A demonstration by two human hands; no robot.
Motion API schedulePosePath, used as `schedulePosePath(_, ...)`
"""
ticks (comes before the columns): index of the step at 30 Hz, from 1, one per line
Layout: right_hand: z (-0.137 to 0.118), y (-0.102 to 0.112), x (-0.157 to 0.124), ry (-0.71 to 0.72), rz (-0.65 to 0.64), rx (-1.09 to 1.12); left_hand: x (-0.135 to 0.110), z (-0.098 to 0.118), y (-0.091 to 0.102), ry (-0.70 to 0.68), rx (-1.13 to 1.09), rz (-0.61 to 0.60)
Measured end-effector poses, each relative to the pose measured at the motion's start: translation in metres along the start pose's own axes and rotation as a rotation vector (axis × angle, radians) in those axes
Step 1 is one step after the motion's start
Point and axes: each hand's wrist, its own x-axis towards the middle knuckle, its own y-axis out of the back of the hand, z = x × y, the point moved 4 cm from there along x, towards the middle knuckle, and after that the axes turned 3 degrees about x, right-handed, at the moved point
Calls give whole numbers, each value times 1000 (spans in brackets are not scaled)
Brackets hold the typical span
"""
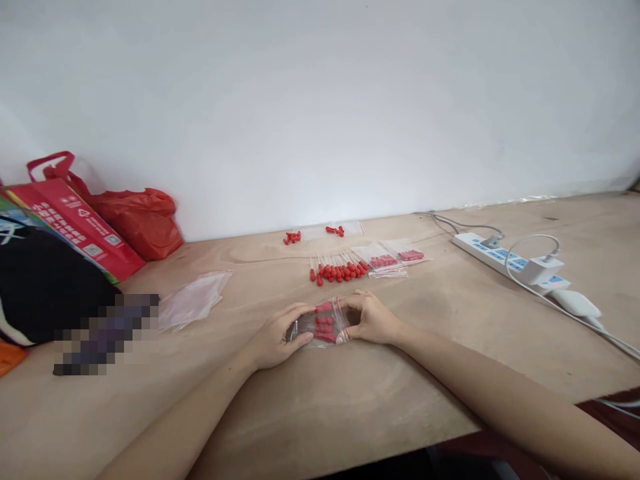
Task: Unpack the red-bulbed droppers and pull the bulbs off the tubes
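Note:
A clear zip bag [325, 328] with several red rubber bulbs in it lies low over the wooden table, between my two hands. My left hand [280, 333] grips its left end, thumb in front and fingers behind. At the other end, where the red-striped zip edge is, my right hand [370, 319] holds the bag with curled fingers and thumb. Just beyond my hands lies a row of glass droppers [340, 270] with red bulbs towards me. Filled zip bags [384, 260] rest to the right of that row.
Flat zip bags [197, 300] lie to the left, near a pixelated dark object [107, 333] and a black bag [45, 280]. Loose red bulbs [292, 237] sit by the wall. A white power strip [480, 250] with chargers and cables is on the right.

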Motion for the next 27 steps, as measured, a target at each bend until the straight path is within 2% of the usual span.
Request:
schedulePosePath(9,-1,-3,4,-122,46,83,4,1,1,-22,-13,78)
schedulePosePath(16,-8,-3,9,-41,47,-9,5,0,0,-30,-2,117)
schedulePosePath(23,-11,-9,8,-116,63,83,6,-2,0,-16,-8,144)
schedulePosePath(27,-6,-12,8,-210,74,158,3,-3,2,-18,0,111)
